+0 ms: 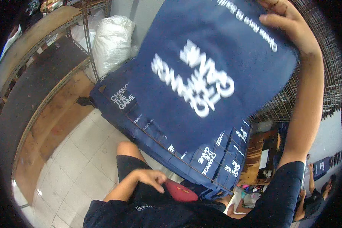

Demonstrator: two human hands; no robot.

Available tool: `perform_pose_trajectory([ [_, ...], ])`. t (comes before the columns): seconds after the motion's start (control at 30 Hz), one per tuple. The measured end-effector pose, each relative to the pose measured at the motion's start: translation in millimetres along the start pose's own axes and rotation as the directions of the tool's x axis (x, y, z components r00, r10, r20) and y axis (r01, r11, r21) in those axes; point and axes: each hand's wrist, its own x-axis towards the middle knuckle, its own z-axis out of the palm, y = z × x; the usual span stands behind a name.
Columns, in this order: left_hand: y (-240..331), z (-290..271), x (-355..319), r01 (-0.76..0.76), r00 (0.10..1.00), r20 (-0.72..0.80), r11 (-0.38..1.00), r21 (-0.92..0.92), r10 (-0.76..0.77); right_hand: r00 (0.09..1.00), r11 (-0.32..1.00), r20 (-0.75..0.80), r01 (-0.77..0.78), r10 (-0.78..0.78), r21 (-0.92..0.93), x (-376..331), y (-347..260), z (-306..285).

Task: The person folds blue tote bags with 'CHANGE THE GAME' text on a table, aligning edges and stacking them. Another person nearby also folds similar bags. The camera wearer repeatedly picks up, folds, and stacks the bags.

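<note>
Navy-blue fabric bag with white print (212, 72) fills the upper centre of the frame, held up by the right hand (283, 21) at upper right, whose fingers pinch its top edge. Below it, a stack of matching navy bags (216, 159) runs from centre left to lower right. The left hand (150, 178), at lower centre, rests on the person's lap with fingers loosely curled, holding nothing. A white stuffed sack (112, 40) stands at upper left.
</note>
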Motion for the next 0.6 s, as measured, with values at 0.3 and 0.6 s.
perform_pose_trajectory([
  [0.3, 47, -13, 126, 0.036, 0.948, 0.311, 0.993, 0.116, -0.071, 0.665, 0.808, -0.66, 0.143, 0.35, 0.572, 127, 237, 121],
  [0.6, -78, 7, 160, 0.236, 0.808, 0.492, 0.943, 0.234, -0.324, 0.476, 0.623, -0.547, -0.004, 0.689, 0.782, 160, 456, 264],
])
